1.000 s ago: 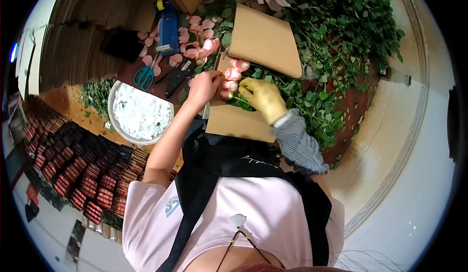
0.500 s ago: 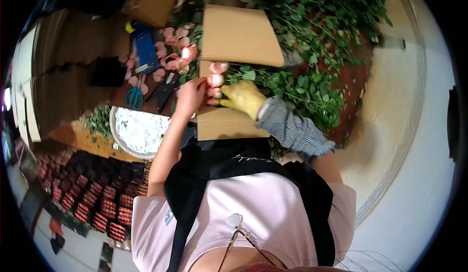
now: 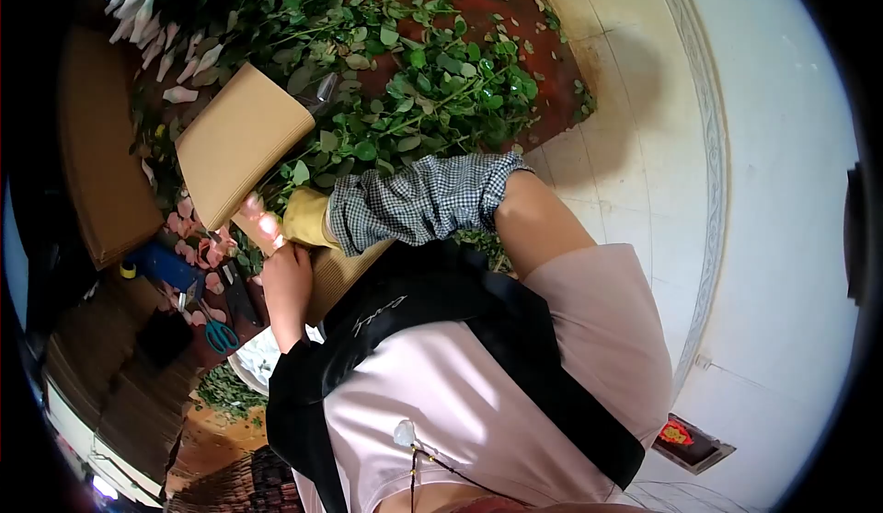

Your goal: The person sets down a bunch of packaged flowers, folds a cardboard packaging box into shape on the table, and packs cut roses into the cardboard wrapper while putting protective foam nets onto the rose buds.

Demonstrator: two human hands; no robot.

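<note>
Pink roses (image 3: 267,226) lie on corrugated cardboard (image 3: 342,278), their leafy stems stretching up to the right. My left hand (image 3: 289,281), bare, touches the lower side of the blooms with its fingers bent; whether it grips one is hidden. Against the right side of the blooms is my right hand (image 3: 308,219) in a yellow glove, its fingertips out of sight. A folded cardboard flap (image 3: 244,140) stands just above the roses. Loose pink petals (image 3: 189,237) are scattered to their left.
Teal-handled scissors (image 3: 221,336), a black tool (image 3: 241,297) and a blue object (image 3: 161,265) lie at the left. A white tub (image 3: 248,366) is partly behind my left arm. Leafy stems (image 3: 441,90) cover much of the red-brown table (image 3: 561,80). Wrapped white-pink buds (image 3: 138,16) are at the top left.
The view has swung round, so the cardboard, roses and both hands appear lower and further left, tilted. Both hands stay beside the blooms; the white tub is now mostly hidden.
</note>
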